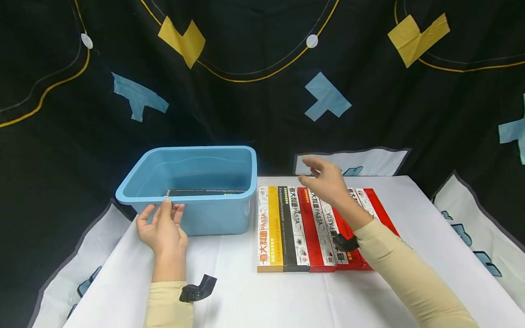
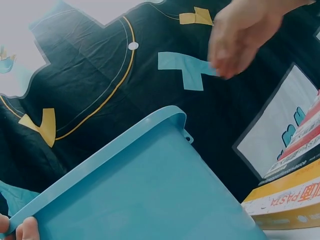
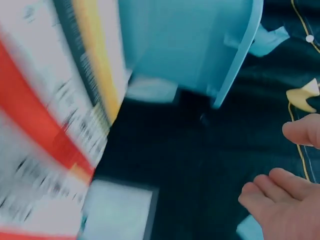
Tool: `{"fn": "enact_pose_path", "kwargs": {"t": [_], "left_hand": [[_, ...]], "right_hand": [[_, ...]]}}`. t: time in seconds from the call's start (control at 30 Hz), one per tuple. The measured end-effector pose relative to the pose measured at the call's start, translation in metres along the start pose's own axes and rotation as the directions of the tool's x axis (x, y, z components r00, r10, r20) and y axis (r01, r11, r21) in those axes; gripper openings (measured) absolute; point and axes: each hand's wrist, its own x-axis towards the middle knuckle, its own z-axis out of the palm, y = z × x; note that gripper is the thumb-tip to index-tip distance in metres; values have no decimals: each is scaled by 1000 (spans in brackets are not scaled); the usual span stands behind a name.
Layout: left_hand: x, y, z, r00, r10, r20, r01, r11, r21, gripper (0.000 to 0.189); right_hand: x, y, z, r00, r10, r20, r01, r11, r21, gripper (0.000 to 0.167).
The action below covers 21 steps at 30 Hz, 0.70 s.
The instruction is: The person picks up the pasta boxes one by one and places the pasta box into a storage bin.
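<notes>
A blue plastic bin (image 1: 217,218) stands on the left part of the table. My left hand (image 1: 164,228) pinches its front rim, thumb on top and fingers below the lip; the left wrist view shows these fingertips (image 2: 29,229) at the rim too. Inside the bin lies a black box (image 1: 209,192), mostly hidden by the front wall. My right hand (image 1: 326,180) hovers over the far end of a row of pasta boxes (image 1: 289,246), thumb and fingers spread apart with nothing between them. The right wrist view shows the same hand (image 3: 295,200) empty.
The pasta boxes, in yellow, black and red with white faces, stand side by side just right of the bin. A white cloth covers the table (image 1: 238,291). Behind it hangs a dark patterned curtain (image 1: 254,114).
</notes>
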Motion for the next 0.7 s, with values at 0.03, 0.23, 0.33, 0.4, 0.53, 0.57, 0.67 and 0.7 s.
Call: {"fn": "enact_pose_path", "kwargs": {"t": [0.03, 0.23, 0.33, 0.4, 0.53, 0.57, 0.67, 0.7], "left_hand": [[0, 0, 0, 1000, -6, -1, 6, 1000, -3, 62], [1, -1, 0, 999, -30, -11, 30, 999, -23, 63], [1, 0, -1, 999, -42, -19, 42, 999, -28, 62], [1, 0, -3, 998, -51, -27, 50, 998, -37, 61], [2, 0, -4, 998, -58, -30, 56, 997, -49, 61], [2, 0, -4, 998, -55, -27, 54, 997, -48, 61], [2, -2, -2, 999, -43, -18, 42, 999, -32, 58], [2, -2, -1, 999, -39, -16, 38, 999, -27, 56]], "right_hand": [[-7, 7, -8, 1000, 3, -13, -3, 1000, -16, 52], [-53, 41, -51, 988, 123, -97, -136, 980, -144, 62], [-76, 54, -65, 975, 183, -124, -207, 954, -218, 69], [-93, 63, -72, 967, 221, -128, -248, 933, -262, 75], [-122, 84, -78, 952, 288, -108, -308, 891, -335, 88], [-129, 90, -79, 948, 300, -101, -317, 881, -353, 89], [-147, 106, -80, 938, 338, -73, -339, 857, -389, 90], [-152, 111, -80, 934, 352, -63, -347, 848, -400, 90]]}}
